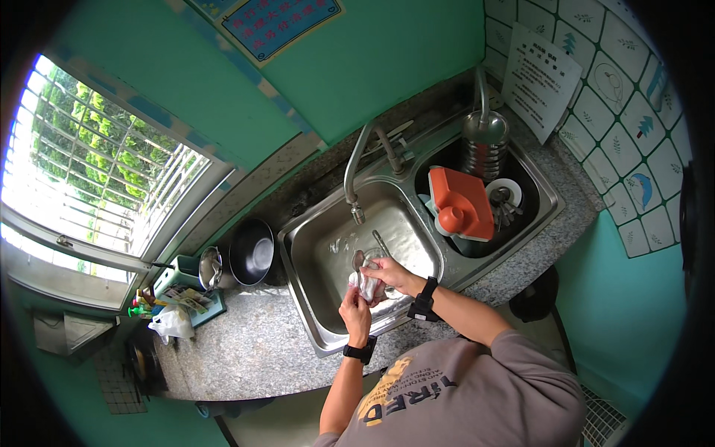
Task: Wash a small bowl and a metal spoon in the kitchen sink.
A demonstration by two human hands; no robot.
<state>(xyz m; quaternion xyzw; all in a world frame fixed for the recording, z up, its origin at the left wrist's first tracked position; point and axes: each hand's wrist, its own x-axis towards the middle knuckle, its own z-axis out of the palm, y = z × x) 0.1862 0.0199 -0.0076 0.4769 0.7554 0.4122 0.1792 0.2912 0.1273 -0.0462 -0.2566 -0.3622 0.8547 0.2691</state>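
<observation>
Over the left basin of the stainless steel sink (318, 262), both of my hands are close together on a wet white cloth (368, 286) with pinkish patches. My left hand (355, 315) pinches the lower end of a metal spoon (358, 259), whose bowl points up toward the faucet (353, 190). My right hand (391, 275) grips the cloth against the spoon's handle. Just beyond my right fingers, a long metal utensil (381, 242) slants up from a clear glass-like vessel (373, 255), partly hidden. Shallow water glistens on the basin floor.
In the right basin are an orange container (461, 204), a white bowl (515, 187) with several spoons, and a ribbed metal cylinder (485, 148) under a second faucet. A black wok (251, 251), metal pot (210, 267) and plastic bag (172, 322) stand on the granite counter (246, 341).
</observation>
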